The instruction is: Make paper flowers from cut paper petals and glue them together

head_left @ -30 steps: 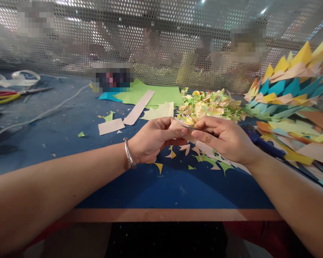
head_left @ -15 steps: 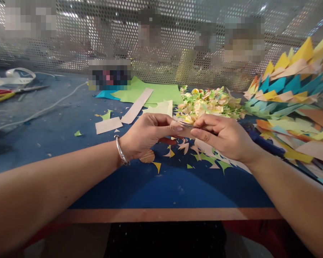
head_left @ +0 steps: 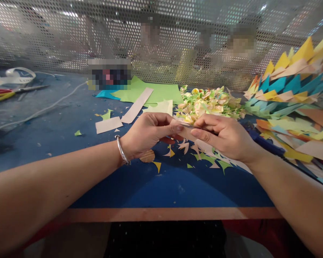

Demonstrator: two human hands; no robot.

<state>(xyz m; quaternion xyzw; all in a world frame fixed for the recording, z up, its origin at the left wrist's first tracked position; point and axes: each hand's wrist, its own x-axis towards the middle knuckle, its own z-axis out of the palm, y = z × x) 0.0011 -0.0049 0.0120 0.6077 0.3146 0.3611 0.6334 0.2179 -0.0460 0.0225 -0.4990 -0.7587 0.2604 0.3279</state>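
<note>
In the head view, my left hand [head_left: 153, 134] pinches a pale pink paper strip [head_left: 187, 134] between thumb and fingers. My right hand [head_left: 222, 136] is closed on the strip's other end, thumb nearest me. A thin dark edge or slim tool runs along the strip's top between the hands; which of these it is, I cannot tell. Both hands are above the blue table [head_left: 174, 190]. Beneath them lie paper scraps and a round wooden-looking disc [head_left: 147, 156]. Just behind the hands is a heap of small paper flowers [head_left: 210, 104].
Green paper sheets [head_left: 158, 92] and pink strips [head_left: 137, 106] lie behind my left hand. Scissors [head_left: 13, 91] and a white cable [head_left: 43, 111] are at left. Folded-paper layers [head_left: 290, 82] rise at right, above paper strips [head_left: 307, 136]. A perforated metal screen [head_left: 110, 36] stands behind.
Hardly anything differs. My fingers shift very slightly on the paper strip, and both hands stay in the same place.
</note>
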